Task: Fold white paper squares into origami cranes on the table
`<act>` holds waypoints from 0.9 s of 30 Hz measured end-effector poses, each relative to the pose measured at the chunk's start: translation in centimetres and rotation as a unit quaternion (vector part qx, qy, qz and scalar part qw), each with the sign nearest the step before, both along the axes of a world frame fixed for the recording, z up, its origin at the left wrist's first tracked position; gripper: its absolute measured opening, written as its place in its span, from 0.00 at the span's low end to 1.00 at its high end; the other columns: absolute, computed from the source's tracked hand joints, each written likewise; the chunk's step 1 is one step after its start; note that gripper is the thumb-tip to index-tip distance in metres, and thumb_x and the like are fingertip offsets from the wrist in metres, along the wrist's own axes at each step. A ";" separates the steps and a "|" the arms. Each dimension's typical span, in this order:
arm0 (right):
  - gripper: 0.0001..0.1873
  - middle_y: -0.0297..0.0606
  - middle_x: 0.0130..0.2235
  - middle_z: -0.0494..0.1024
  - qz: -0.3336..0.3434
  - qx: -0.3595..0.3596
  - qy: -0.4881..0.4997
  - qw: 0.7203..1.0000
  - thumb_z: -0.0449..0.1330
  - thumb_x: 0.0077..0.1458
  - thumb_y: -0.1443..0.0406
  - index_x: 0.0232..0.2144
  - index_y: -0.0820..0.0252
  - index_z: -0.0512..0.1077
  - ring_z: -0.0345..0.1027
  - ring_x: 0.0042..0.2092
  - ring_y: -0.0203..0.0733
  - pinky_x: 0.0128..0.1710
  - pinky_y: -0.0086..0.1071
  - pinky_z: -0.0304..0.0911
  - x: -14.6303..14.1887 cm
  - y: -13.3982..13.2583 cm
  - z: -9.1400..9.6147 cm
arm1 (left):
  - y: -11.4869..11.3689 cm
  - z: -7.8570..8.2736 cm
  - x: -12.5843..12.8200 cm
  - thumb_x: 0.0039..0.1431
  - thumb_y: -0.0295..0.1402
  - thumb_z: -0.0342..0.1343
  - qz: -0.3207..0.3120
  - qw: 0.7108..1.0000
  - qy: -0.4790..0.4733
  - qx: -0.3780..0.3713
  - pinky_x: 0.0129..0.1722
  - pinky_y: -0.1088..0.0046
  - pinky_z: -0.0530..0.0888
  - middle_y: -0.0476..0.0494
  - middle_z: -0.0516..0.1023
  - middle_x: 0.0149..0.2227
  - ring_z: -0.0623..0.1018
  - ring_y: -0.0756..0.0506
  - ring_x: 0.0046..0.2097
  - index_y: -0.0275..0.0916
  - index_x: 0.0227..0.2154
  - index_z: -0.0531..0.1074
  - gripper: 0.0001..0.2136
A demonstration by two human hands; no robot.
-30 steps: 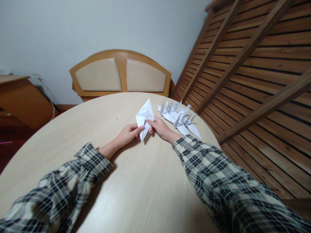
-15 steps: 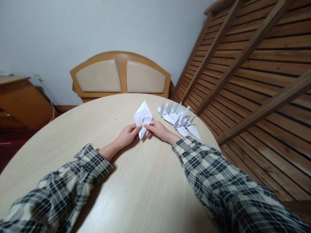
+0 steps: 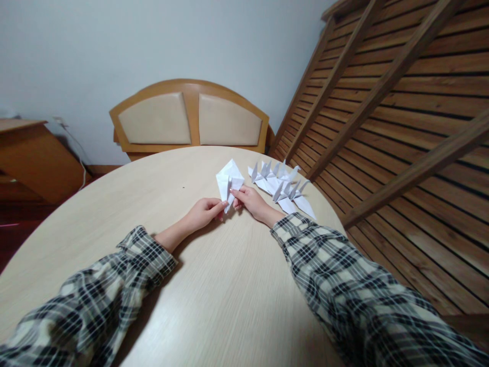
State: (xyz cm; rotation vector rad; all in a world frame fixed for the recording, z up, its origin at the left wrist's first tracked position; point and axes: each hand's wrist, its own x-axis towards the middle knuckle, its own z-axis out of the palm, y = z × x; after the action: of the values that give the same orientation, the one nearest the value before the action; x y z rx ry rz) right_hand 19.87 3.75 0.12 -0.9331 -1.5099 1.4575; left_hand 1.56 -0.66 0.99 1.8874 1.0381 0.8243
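Observation:
A partly folded white paper piece (image 3: 229, 182) lies low on the round pale wooden table (image 3: 160, 204). My left hand (image 3: 204, 212) pinches its lower tip from the left, fingers closed on it. My right hand (image 3: 252, 201) grips its right edge with thumb and forefinger. Both sleeves are checked in black and white.
Several finished white paper cranes (image 3: 280, 186) lie in a row just right of my right hand, near the table's edge. A wooden headboard with beige panels (image 3: 189, 120) stands behind the table. A slatted wooden frame (image 3: 389, 102) leans at the right. A wooden cabinet (image 3: 30, 158) is at the left.
The paper piece has been lowered and flattened toward the table, its upper flap folded down. Both hands kept their hold and shifted only slightly.

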 end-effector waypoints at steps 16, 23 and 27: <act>0.13 0.31 0.21 0.72 0.070 0.039 -0.034 0.996 0.56 0.62 0.62 0.26 0.63 0.67 0.64 0.22 0.29 0.23 0.24 0.61 -0.1 -0.4 -0.2 | 0.0 -0.1 0.0 0.61 0.43 0.50 0.019 0.999 -0.042 -0.002 0.28 0.73 0.63 0.47 0.69 0.22 0.67 0.50 0.25 0.35 0.25 0.71 0.17; 0.14 0.30 0.21 0.71 0.087 0.067 -0.053 0.993 0.57 0.62 0.62 0.25 0.63 0.68 0.63 0.22 0.30 0.24 0.24 0.61 0.0 -0.5 0.0 | 0.1 0.0 0.0 0.62 0.44 0.50 0.043 0.997 -0.071 0.007 0.27 0.73 0.63 0.48 0.67 0.21 0.67 0.50 0.25 0.36 0.23 0.68 0.18; 0.16 0.31 0.20 0.71 0.109 0.074 -0.061 0.989 0.58 0.61 0.60 0.24 0.63 0.68 0.63 0.22 0.30 0.24 0.25 0.61 0.1 -0.5 0.0 | 0.2 -0.1 0.0 0.61 0.43 0.51 0.060 0.994 -0.095 0.010 0.26 0.73 0.63 0.49 0.67 0.22 0.67 0.50 0.25 0.36 0.25 0.69 0.16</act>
State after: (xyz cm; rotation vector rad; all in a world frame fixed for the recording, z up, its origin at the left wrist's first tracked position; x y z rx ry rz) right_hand 19.95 3.24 0.08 -0.7984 -1.8314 1.4377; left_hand 1.56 -0.43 0.93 1.7382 1.0346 1.0661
